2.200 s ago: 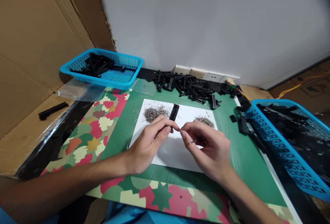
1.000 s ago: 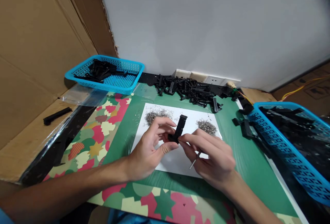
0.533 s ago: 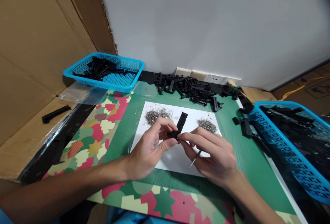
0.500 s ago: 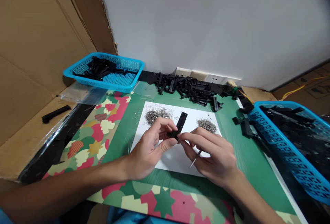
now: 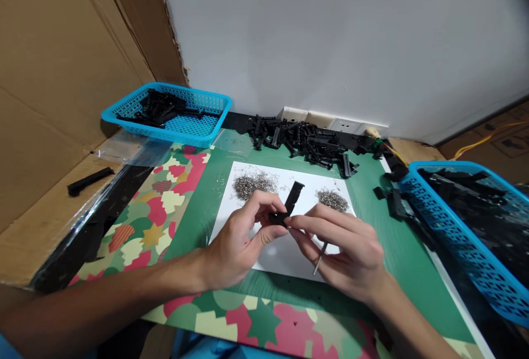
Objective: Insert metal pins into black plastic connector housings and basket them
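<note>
My left hand point(image 5: 242, 243) pinches the lower end of a narrow black plastic part point(image 5: 289, 204), which tilts up and to the right over a white sheet point(image 5: 281, 254). My right hand point(image 5: 345, 251) meets it there, thumb and forefinger pressed to the part's lower end, while the lower fingers grip a thin metal pin tool point(image 5: 319, 262). Two heaps of tiny metal springs lie on the sheet, one at the left point(image 5: 250, 183) and one at the right point(image 5: 333, 199).
A blue basket point(image 5: 165, 113) with black parts stands at the back left, another blue basket point(image 5: 467, 226) at the right. Loose black parts point(image 5: 309, 141) lie heaped along the wall by white sockets point(image 5: 330, 122). Cardboard walls the left side; one black part point(image 5: 88, 180) lies there.
The black part, earlier lying on the sheet, is now lifted and held in my left hand. My right hand has closed in on its lower end, the pin tool still in its fingers.
</note>
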Tool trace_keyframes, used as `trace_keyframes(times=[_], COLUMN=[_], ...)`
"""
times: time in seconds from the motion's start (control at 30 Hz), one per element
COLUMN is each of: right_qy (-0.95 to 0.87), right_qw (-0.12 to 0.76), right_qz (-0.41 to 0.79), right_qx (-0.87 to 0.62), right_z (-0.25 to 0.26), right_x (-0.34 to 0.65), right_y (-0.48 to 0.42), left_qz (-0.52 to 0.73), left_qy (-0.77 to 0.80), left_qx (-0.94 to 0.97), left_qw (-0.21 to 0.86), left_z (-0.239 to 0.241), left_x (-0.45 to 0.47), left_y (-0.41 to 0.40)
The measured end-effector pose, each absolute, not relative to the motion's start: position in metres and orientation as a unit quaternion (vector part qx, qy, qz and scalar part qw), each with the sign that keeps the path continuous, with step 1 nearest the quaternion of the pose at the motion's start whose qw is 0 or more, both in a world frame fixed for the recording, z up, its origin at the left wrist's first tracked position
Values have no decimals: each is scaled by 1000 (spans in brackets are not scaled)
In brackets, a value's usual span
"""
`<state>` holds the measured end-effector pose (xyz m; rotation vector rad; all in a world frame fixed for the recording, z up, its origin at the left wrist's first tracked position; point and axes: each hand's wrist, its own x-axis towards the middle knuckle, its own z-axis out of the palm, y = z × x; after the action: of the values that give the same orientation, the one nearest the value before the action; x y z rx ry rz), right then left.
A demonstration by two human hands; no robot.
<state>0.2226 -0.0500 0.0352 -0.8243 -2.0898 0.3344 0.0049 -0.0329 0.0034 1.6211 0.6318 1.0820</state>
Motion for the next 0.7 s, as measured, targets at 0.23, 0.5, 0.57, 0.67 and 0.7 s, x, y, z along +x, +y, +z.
trace_keyframes(times=[0.23, 0.5, 0.57, 0.67, 0.7], right_qy=[-831, -797, -792, -786, -784], right_qw=[424, 461, 472, 480, 483], right_qz=[123, 202, 214, 220, 222], right_qx=[-338, -333, -324, -321, -322], right_z=[37, 42, 42, 41, 41], right_x=[222, 220, 220, 218, 218], right_y=[-50, -51, -51, -51, -51], left_qz=[457, 464, 462, 460, 460], left_qy=[262, 255, 255, 255, 255], left_qx=[681, 675, 678, 682, 684], left_qw=[508, 515, 512, 508, 506], left_z=[3, 5, 5, 5, 5], left_x=[5, 6, 6, 5, 5], left_y=[-33, -33, -33, -33, -33])
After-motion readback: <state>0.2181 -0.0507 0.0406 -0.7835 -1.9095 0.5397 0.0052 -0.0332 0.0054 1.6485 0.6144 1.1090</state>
